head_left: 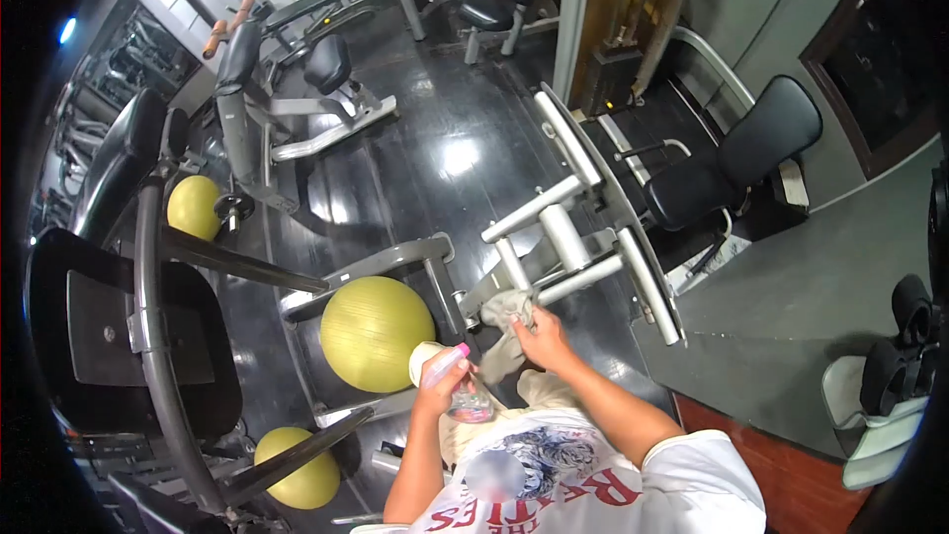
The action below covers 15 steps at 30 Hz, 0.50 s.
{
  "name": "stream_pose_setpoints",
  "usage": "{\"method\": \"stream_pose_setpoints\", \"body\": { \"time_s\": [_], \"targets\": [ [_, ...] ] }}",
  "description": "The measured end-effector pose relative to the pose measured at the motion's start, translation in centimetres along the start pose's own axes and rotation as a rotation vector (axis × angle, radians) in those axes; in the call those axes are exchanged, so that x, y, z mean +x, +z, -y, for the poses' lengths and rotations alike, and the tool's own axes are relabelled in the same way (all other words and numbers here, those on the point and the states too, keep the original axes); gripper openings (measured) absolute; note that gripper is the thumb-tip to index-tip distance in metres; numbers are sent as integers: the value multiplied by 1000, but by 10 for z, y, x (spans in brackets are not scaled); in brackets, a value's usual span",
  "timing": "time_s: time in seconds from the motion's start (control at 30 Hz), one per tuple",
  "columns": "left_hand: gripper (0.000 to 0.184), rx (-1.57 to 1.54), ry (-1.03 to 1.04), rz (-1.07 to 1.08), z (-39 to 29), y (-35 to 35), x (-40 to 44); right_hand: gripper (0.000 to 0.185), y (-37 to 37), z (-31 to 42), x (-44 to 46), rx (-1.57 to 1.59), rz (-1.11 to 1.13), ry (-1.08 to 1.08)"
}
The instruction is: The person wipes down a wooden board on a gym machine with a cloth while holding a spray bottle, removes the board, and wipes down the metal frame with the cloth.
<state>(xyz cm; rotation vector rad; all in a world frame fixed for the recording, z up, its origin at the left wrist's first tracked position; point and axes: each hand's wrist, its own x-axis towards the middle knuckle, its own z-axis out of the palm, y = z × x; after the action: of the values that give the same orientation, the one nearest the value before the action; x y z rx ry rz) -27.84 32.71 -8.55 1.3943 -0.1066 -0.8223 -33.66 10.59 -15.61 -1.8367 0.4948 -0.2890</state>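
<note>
My left hand point(435, 388) is closed around a spray bottle point(473, 406) with a clear body and a pink nozzle, held in front of my shirt. A pale round item shows just behind that hand; I cannot make out what it is. In my right hand point(546, 339) the fingers pinch a crumpled grey-beige cloth point(508, 311), whose lower end hangs down between the two hands. Beyond the left hand, a large yellow exercise ball point(376, 333) rests within a dark metal frame. The cloth overlaps part of a silver machine frame point(565, 237) in view.
Two more yellow balls point(194, 208) point(297, 468) lie at the left among black-padded machines point(138, 336). A black seat point(682, 188) with a backrest stands at the right. Stacked chairs point(870, 415) are at the far right. The dark floor point(435, 129) reflects light.
</note>
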Motion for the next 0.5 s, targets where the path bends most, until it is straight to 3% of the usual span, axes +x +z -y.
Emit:
{"method": "stream_pose_setpoints", "body": {
  "time_s": [0.03, 0.07, 0.17, 0.27, 0.43, 0.5],
  "targets": [
    [30, -24, 8, -4, 5, -4, 2, 32, -13, 14, 13, -333, 44, -161],
    [30, -51, 17, -5, 10, -6, 5, 36, -18, 24, 26, -648, 78, -191],
    [33, -51, 32, -46, 21, -13, 9, 27, -8, -19, 57, -1015, 165, -245],
    [35, -49, 50, -81, 30, -23, 10, 25, 11, -62, 84, -1100, 218, -242],
    [31, -76, 27, -184, 48, -39, -7, 30, 31, -47, 114, -924, 286, 184],
    [30, -90, 25, -225, 50, -41, -11, 31, 42, -49, 123, -897, 164, 134]
  ]
}}
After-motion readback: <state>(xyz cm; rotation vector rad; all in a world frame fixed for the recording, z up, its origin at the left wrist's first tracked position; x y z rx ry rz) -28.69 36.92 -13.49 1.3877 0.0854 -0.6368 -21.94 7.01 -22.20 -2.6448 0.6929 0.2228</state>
